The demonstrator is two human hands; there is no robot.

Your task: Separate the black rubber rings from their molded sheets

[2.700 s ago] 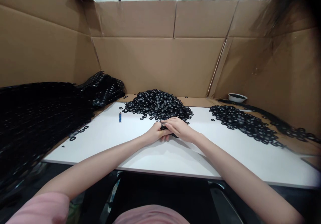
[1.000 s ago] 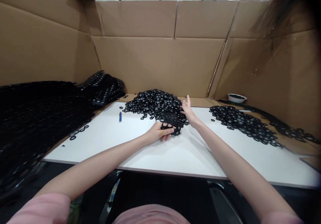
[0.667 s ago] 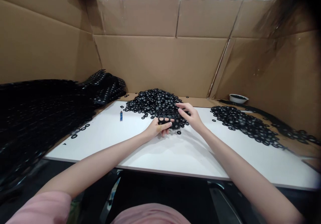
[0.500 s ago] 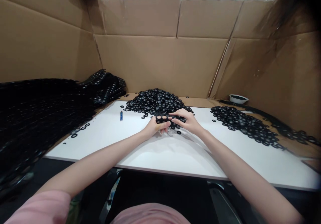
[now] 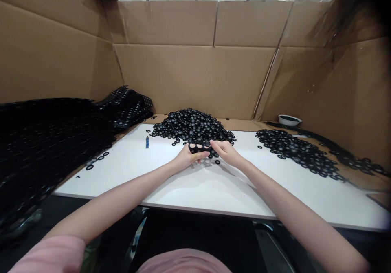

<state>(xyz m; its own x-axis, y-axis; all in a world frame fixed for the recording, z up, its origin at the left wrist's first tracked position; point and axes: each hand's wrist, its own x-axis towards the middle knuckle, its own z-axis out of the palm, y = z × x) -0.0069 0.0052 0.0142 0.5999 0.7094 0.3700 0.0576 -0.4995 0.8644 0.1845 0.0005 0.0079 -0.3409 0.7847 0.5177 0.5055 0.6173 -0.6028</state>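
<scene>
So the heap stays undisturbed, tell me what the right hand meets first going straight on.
Probably the black punched strip in the left hand, just ahead of the right hand; depth is unclear, and the ring heap lies behind.

Passage: white tabletop (image 5: 122, 179), lower centre | Obstacles: black ring heap (image 5: 191, 126), centre; ring spread (image 5: 296, 150), right; perforated black sheets (image 5: 51, 142), left; cardboard wall (image 5: 195, 77), top

A work room, like a small factory

My white table (image 5: 214, 187) has big heaps of black rings (image 5: 191, 126), black sheets full of holes (image 5: 45, 142) lie beside it, and brown cardboard walls (image 5: 195, 81) stand around it.
</scene>
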